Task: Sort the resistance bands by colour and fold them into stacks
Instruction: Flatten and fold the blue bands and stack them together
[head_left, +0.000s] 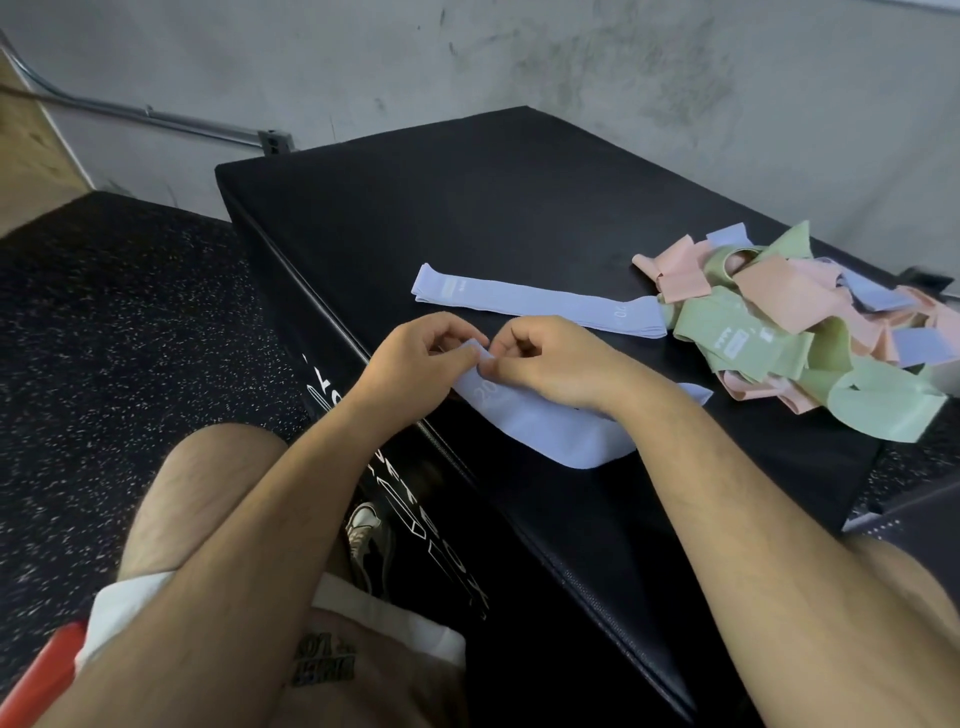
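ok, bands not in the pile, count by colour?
Lavender: 2, the flat band and the held band, pinched by left hand and right hand
Green: 0
Pink: 0
Total: 2; the pile is too tangled to count.

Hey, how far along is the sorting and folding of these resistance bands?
Early on. Done: a flat stack of lavender fabric bands lies on the black padded box. In hand: the left hand and right hand pinch one end of another lavender band. Left: the tangled pile of pink, green and lavender bands, with no pink or green stack visible.
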